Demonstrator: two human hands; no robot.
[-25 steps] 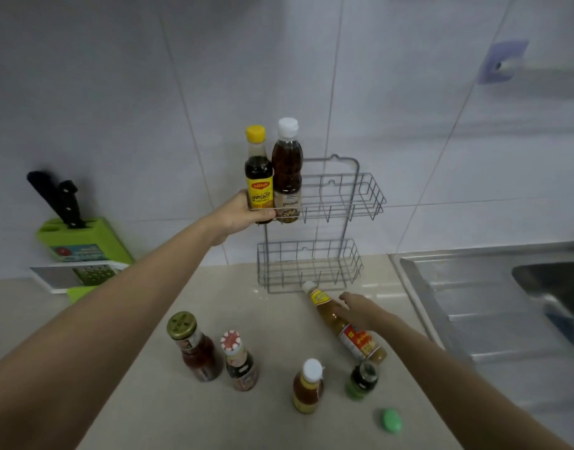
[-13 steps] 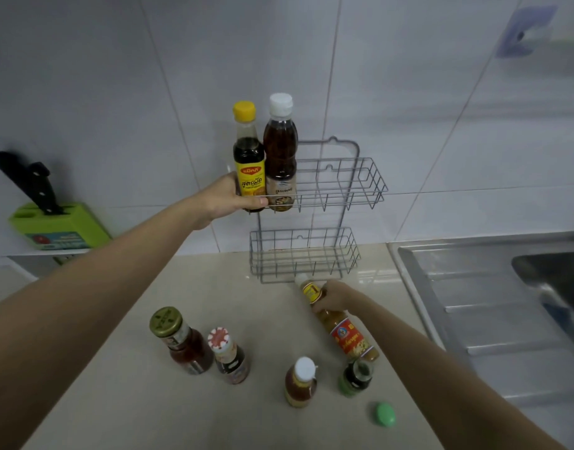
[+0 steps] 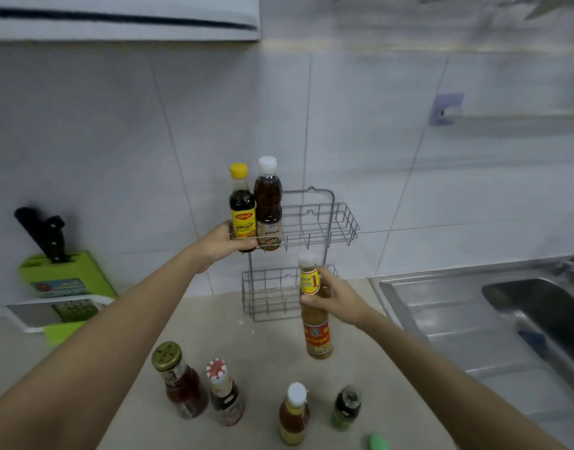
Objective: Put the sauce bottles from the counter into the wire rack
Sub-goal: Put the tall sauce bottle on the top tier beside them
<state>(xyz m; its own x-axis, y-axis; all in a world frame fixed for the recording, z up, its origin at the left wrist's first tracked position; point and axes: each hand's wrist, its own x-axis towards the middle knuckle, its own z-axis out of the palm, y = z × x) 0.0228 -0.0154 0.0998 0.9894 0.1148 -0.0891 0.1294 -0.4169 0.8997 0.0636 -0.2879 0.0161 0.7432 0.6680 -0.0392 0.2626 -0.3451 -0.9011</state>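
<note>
A grey two-tier wire rack (image 3: 324, 224) stands against the tiled wall. In its top tier's left end are a yellow-capped dark bottle (image 3: 242, 207) and a white-capped brown bottle (image 3: 268, 203). My left hand (image 3: 219, 243) grips the base of the yellow-capped bottle. My right hand (image 3: 332, 295) holds a tall yellow-orange sauce bottle (image 3: 315, 331) by its neck, upright and lifted in front of the lower tier. Several more bottles stand on the counter (image 3: 269, 345): a gold-lidded red one (image 3: 178, 381), a red-capped one (image 3: 225, 393), a white-capped amber one (image 3: 293, 414) and a small green one (image 3: 345, 407).
A steel sink (image 3: 493, 319) with drainboard fills the right. At left sit a green knife block (image 3: 63, 274) with black handles and a grater (image 3: 73, 310). A loose green cap (image 3: 376, 442) lies near the front edge. A cabinet hangs overhead at upper left.
My right hand has raised the tall yellow-orange bottle off the counter from a tilt to upright. My left hand stays on the yellow-capped bottle. The view has tilted upward.
</note>
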